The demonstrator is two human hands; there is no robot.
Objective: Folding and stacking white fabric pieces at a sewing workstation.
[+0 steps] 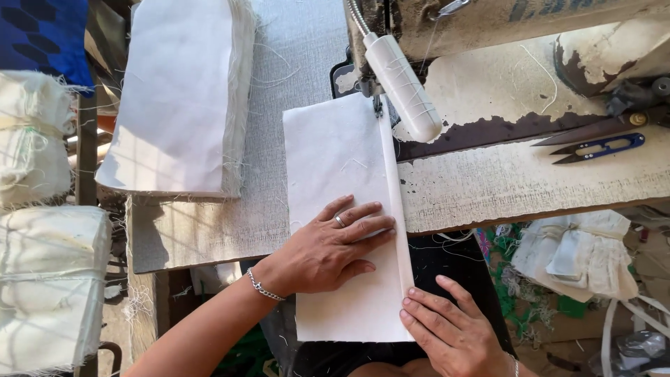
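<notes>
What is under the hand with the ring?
The left hand lies flat on a white cloth piece on the grey table. The cloth part beneath the palm is covered, so it cannot be seen.
</notes>
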